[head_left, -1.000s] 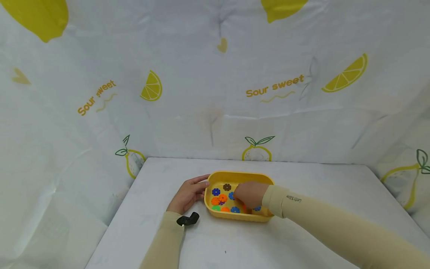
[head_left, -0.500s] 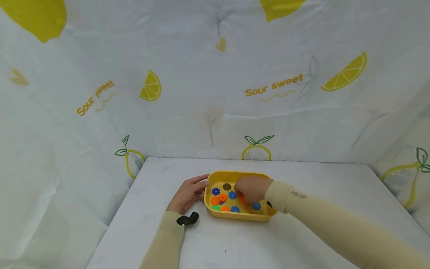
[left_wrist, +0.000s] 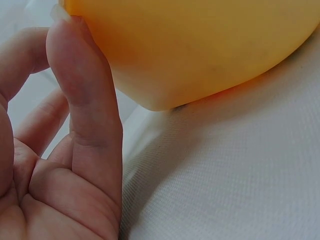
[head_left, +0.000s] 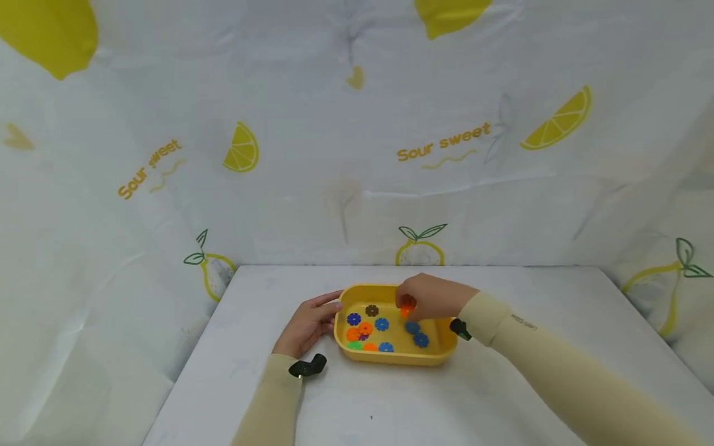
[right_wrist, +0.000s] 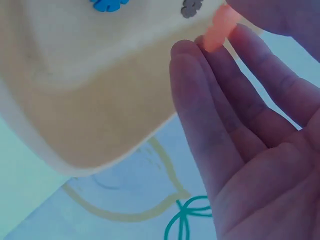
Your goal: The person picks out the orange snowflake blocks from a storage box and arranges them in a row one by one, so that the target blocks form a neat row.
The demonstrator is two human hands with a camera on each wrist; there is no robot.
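A yellow plastic tray (head_left: 398, 358) holds several notched plastic discs, snowflake-shaped building pieces. My right hand (head_left: 428, 296), over the tray's far right part, pinches an orange snowflake disc (right_wrist: 220, 29) between thumb and fingers. Just below that hand two blue discs (head_left: 421, 339) overlap on the tray floor. The left hand (head_left: 307, 322) rests at the tray's left end with its thumb at the rim. In the left wrist view, the thumb (left_wrist: 85, 80) lies against the yellow outer wall and the other fingers are loosely bent beside it.
Left in the tray lie a brown disc (head_left: 371, 310), a dark blue disc (head_left: 354, 319), a green disc (head_left: 354, 345), and several orange and blue ones. The white tabletop (head_left: 357, 402) surrounds the tray. Behind it hangs a lemon-print cloth (head_left: 312, 204).
My right hand has risen from the tray floor toward the far rim, bringing the orange disc up. Two blue discs now show beneath it. The left hand keeps its place at the tray.
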